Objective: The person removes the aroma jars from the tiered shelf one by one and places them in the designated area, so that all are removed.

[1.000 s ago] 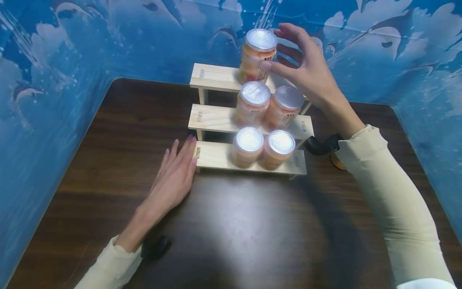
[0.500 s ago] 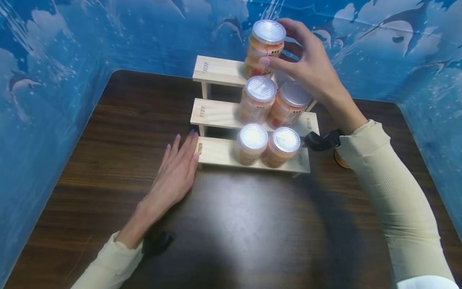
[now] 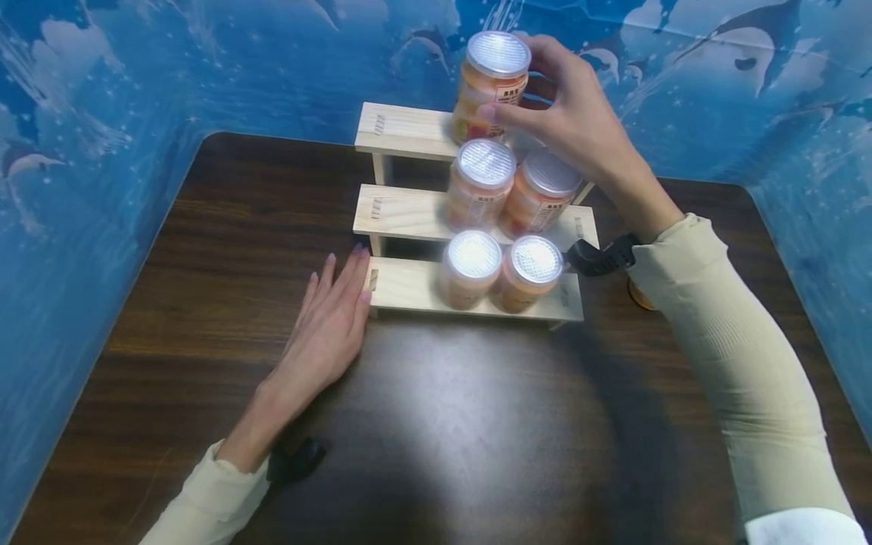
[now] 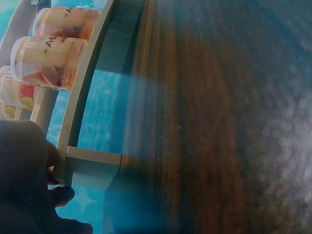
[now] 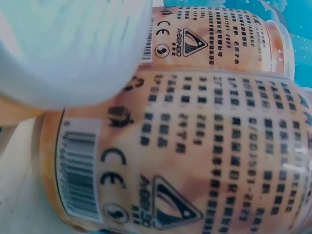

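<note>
My right hand point(image 3: 579, 106) grips a jar of fruit point(image 3: 492, 87) on the top board of a three-step wooden rack point(image 3: 402, 132), thumb across its front and fingers round the far right side. The jar stands upright under a shiny, pale lid. Below it, two similar jars point(image 3: 480, 185) share the middle step, and another two point(image 3: 470, 280) stand on the bottom step. My left hand point(image 3: 323, 333) lies flat with straight fingers, its fingertips at the left end of the bottom step point(image 4: 92, 165). Printed jar labels point(image 5: 195, 146) fill the right wrist view.
The rack stands near the back of a dark wooden table point(image 3: 204, 303). Behind it hangs a blue dolphin-print cloth point(image 3: 272, 76). A black device point(image 3: 602, 256) is at my right wrist, and a small orange round object point(image 3: 640, 297) is partly hidden by the sleeve.
My right hand's fingers, spread beside the top jar before, have drawn in round it. The head view has shifted slightly. My left hand stays at the rack's end.
</note>
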